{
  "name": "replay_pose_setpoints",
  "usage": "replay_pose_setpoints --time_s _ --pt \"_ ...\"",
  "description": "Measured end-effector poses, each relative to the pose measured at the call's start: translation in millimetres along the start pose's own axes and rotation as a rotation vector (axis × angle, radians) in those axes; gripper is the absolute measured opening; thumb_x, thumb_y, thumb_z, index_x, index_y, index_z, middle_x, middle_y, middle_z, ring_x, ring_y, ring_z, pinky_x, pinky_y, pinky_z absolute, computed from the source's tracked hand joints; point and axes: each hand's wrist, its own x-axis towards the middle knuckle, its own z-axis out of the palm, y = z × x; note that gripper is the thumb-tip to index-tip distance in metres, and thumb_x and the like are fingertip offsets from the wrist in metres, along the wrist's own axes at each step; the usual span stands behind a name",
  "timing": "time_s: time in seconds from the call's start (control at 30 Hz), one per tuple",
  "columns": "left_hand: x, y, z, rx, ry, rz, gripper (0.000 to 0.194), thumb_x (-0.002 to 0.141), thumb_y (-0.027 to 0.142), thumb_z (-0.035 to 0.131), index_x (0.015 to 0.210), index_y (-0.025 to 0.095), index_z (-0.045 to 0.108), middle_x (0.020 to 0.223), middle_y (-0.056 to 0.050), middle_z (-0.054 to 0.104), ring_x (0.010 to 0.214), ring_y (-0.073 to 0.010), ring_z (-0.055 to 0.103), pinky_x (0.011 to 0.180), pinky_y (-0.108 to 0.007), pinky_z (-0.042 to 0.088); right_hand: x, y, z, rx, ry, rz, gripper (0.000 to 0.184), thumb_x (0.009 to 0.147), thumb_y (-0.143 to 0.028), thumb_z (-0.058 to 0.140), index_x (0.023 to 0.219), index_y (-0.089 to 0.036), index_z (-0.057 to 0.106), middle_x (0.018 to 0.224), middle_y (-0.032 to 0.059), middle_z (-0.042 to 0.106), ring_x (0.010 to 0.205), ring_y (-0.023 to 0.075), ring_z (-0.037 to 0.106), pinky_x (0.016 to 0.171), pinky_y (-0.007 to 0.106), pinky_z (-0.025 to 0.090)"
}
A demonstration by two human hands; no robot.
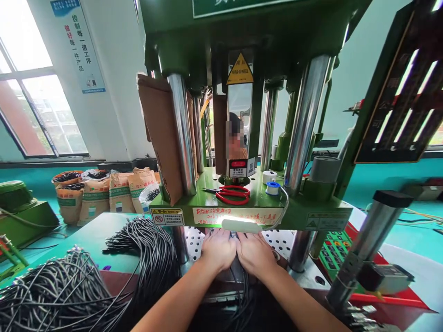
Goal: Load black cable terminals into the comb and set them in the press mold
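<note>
My left hand (218, 249) and my right hand (255, 252) lie side by side under the green press platen (249, 214), backs up, fingers reaching forward onto a dark mould block (238, 269). Black cables (242, 295) run from under my hands back toward me. The fingertips are partly hidden beneath the platen edge, and I cannot make out what they press or hold. A small lit lamp (241, 225) glows just above my knuckles.
Red-handled scissors (232, 194) and two tape rolls (272, 186) rest on the platen. Chrome columns (182, 133) flank the opening. Bundles of black cables (69, 286) pile at left. A control panel (334, 249) sits right; sacks (104, 193) stand behind.
</note>
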Motion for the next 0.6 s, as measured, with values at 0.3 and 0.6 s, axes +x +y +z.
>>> replay_pose_setpoints --time_s 0.3,0.6 --pt "10 12 -19.6 -0.015 -0.027 -0.031 0.038 0.088 0.023 0.029 0.104 0.011 0.063 0.115 -0.014 0.062 0.111 -0.0287 0.053 0.1 -0.051 0.033 14 -5 -16 0.03 -0.009 -0.05 0.037 0.088 -0.029 0.041 0.112 -0.013 0.064 0.115 0.0178 0.062 0.111 0.0309 0.052 0.1 0.045 0.031" --pt "-129 18 -77.2 -0.612 -0.168 -0.209 0.038 0.083 0.034 0.055 0.12 0.028 0.056 0.129 -0.005 0.053 0.121 -0.0244 0.046 0.103 -0.038 0.036 -91 -6 -71 0.245 -0.052 -0.16 0.046 0.086 -0.035 0.045 0.13 -0.024 0.052 0.132 0.0078 0.054 0.122 0.0265 0.047 0.101 0.04 0.039"
